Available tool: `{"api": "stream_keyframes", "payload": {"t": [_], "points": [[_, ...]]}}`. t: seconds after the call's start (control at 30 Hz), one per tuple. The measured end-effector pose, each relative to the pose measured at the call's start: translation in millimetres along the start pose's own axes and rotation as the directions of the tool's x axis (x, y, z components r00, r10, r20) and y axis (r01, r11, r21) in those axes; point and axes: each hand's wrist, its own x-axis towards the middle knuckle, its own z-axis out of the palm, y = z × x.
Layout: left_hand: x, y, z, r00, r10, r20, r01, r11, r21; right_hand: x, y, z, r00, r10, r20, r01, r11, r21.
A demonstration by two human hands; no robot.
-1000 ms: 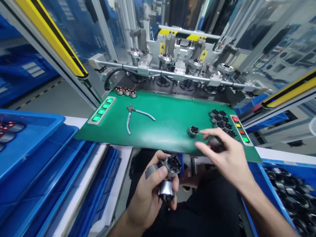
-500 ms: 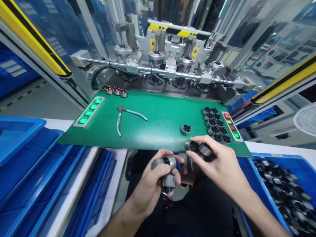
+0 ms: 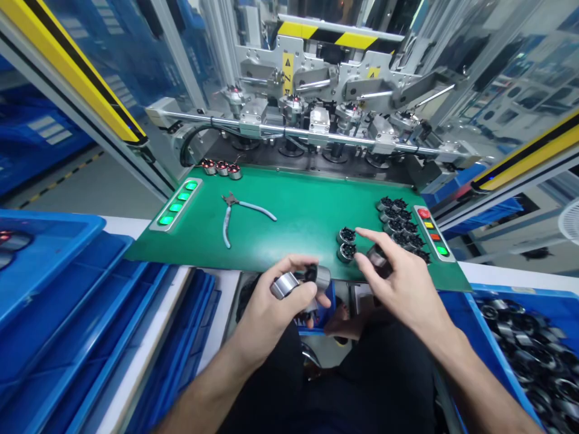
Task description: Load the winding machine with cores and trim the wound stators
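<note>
My left hand (image 3: 283,304) is closed around several motor stator cores (image 3: 284,285), metal rings with black plastic inside. It is above my lap, just in front of the green mat (image 3: 289,241). My right hand (image 3: 398,274) keeps one stator core (image 3: 379,260) in its curled fingers, partly hidden by the hand. Its thumb and index finger are spread beside two stator cores standing upright on the mat, a rear one (image 3: 347,234) and a front one (image 3: 347,252). To their right stands a block of several more stator cores (image 3: 395,224) in rows.
Pliers (image 3: 233,208) lie spread on the mat. Three copper-wound stators (image 3: 221,169) stand at the back left. Button panels (image 3: 176,205) flank the mat, and a machine (image 3: 316,120) spans the back. Blue trays (image 3: 49,301) are stacked left; a blue bin (image 3: 502,367) of stator cores stands right.
My right hand has set a stator core down in front of the single one and let go of it. The machine's upper parts have changed position. The view has shifted slightly.
</note>
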Motion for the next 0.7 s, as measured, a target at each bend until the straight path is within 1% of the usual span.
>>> {"api": "stream_keyframes", "payload": {"t": [0.03,0.07,0.1,0.13,0.17,0.2,0.23,0.3,0.33,0.4,0.47,0.5,0.57,0.6,0.63,0.67,0.7], "points": [[4,6,-1.9,0.998,0.057,-0.007,-0.055,0.988,0.143,-3,-2,-5,1.0,0.027,0.006,-0.027,1.0,0.014],[10,12,-3.6,0.99,0.139,-0.007,-0.13,0.944,0.304,-7,-4,-10,0.998,0.057,0.013,-0.058,0.998,0.034],[16,17,-5.1,0.972,0.235,0.015,-0.215,0.859,0.464,-12,-5,-15,0.996,0.084,0.013,-0.085,0.995,0.057],[23,23,-6.2,0.944,0.325,0.064,-0.297,0.743,0.6,-17,-5,-18,0.994,0.109,0.01,-0.11,0.991,0.082],[30,27,-6.9,0.913,0.387,0.132,-0.362,0.617,0.699,-22,-5,-21,0.991,0.136,0.0,-0.135,0.985,0.111],[38,31,-7.3,0.89,0.409,0.201,-0.404,0.503,0.764,-27,-5,-22,0.987,0.16,-0.016,-0.156,0.978,0.135],[47,33,-7.1,0.881,0.399,0.256,-0.421,0.412,0.808,-31,-4,-23,0.983,0.182,-0.023,-0.176,0.973,0.149],[63,37,-5.3,0.895,0.322,0.308,-0.402,0.287,0.87,-39,-2,-24,0.981,0.196,-0.009,-0.192,0.97,0.15],[70,38,-3.8,0.908,0.283,0.309,-0.38,0.243,0.892,-41,0,-24,0.984,0.181,0.0,-0.179,0.974,0.14],[83,40,-0.7,0.924,0.233,0.303,-0.349,0.19,0.918,-45,5,-22,0.995,0.102,-0.002,-0.102,0.989,0.107],[92,43,1.1,0.931,0.221,0.291,-0.331,0.173,0.928,-48,9,-19,0.999,0.031,-0.03,-0.028,0.995,0.095],[94,44,1.1,0.93,0.233,0.284,-0.327,0.177,0.928,-49,11,-18,0.999,0.014,-0.045,-0.009,0.995,0.101],[96,47,-1.0,0.919,0.299,0.255,-0.327,0.224,0.918,-51,13,-14,0.998,0.013,-0.059,-0.005,0.991,0.135],[95,49,-2.9,0.912,0.347,0.22,-0.324,0.278,0.904,-51,13,-13,0.998,0.019,-0.059,-0.009,0.988,0.157],[93,50,-5.2,0.905,0.389,0.173,-0.322,0.359,0.876,-52,12,-11,0.998,0.019,-0.056,-0.009,0.984,0.177],[91,52,-7.5,0.904,0.412,0.113,-0.317,0.469,0.824,-52,11,-10,0.998,0.018,-0.053,-0.007,0.981,0.194],[88,54,-9.7,0.915,0.401,0.042,-0.299,0.605,0.738,-51,9,-8,0.999,0.019,-0.046,-0.008,0.977,0.212]]}}
